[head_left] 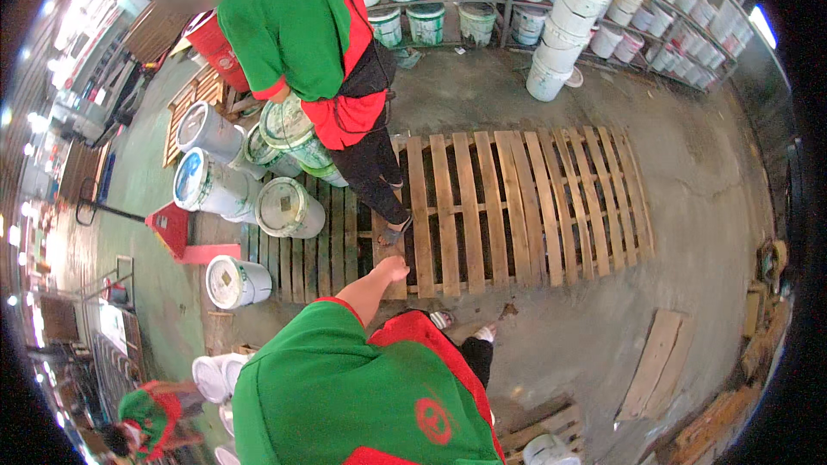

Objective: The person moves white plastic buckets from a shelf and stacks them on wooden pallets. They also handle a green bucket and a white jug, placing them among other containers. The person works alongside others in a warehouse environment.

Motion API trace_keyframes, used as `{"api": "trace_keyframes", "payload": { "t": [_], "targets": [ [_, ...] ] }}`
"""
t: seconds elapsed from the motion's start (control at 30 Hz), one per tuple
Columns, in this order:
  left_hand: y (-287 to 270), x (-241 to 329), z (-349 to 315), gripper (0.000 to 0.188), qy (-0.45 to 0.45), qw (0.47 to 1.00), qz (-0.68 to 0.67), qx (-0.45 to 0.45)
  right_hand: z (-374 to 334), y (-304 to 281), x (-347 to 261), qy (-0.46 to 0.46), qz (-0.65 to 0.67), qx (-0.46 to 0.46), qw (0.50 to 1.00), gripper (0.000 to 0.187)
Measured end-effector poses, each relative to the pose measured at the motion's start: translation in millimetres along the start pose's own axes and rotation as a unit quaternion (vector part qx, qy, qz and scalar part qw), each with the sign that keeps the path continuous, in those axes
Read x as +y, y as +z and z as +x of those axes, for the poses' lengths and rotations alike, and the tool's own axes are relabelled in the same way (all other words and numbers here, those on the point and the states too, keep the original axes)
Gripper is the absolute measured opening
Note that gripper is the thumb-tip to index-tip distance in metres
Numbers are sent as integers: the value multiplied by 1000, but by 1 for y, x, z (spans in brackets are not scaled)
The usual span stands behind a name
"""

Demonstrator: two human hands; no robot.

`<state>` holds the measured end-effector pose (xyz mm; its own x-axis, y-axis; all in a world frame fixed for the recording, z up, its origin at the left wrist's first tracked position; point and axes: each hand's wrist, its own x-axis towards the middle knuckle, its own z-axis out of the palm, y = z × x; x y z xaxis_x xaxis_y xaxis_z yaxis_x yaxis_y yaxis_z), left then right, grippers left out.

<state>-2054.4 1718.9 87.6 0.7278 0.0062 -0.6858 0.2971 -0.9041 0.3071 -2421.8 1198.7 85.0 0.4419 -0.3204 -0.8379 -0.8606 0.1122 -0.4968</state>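
Largest first: a long run of pale wooden pallet [469, 198] is laid across the floor, adjoined at left by a darker, greyish slatted section [297, 269]; where one pallet ends and the next begins cannot be told. Behind, tiered shelving [508, 2] is filled with pails, too many at the right to be counted. Two co-workers are seen: one [289, 30] at the pallet, one [155, 418] at lower left. View of the pails and slats is partly blocked by the nearer co-worker, whose shoe [399, 231] is placed over the pallet. One red pallet jack [170, 231] is stood at the left, its bar run toward the greyish slats; one red drum [220, 52] is noted beyond. At least five lidded pails [290, 207] are clustered on and beside the greyish section, others being hidden; one single pail [239, 282] is set apart, nearer. One tall pail stack [560, 43] is stood before the shelving. Two planks [655, 366] are laid side by side at right. Smallest: the left hand [394, 269] is held out above the pallet's near edge, fingers seemingly curled; whether anything is pinched cannot be told. The right hand is not seen.
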Motion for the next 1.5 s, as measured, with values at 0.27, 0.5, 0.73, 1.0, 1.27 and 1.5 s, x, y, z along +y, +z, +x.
{"api": "trace_keyframes", "payload": {
  "t": [0.27,0.5,0.73,1.0,1.27,1.5],
  "targets": [
    [12,68,-3,39,-101,979,-149,95,95,-109,-68,-44,-41,-49,997,25],
    [24,66,-28,38,-176,964,-144,137,223,-129,-259,43,17,-25,999,25],
    [-60,85,96,28,-222,898,-336,177,342,-43,-528,23,-183,-74,980,29],
    [-364,171,307,31,-118,837,-417,333,436,206,-867,-330,-599,-207,700,28],
    [-547,111,296,35,-179,691,-551,431,457,570,-1128,-311,-539,-236,746,46],
    [-495,-4,358,37,-423,510,-593,457,496,967,-1252,-435,-693,-329,473,31]
  ]
}}
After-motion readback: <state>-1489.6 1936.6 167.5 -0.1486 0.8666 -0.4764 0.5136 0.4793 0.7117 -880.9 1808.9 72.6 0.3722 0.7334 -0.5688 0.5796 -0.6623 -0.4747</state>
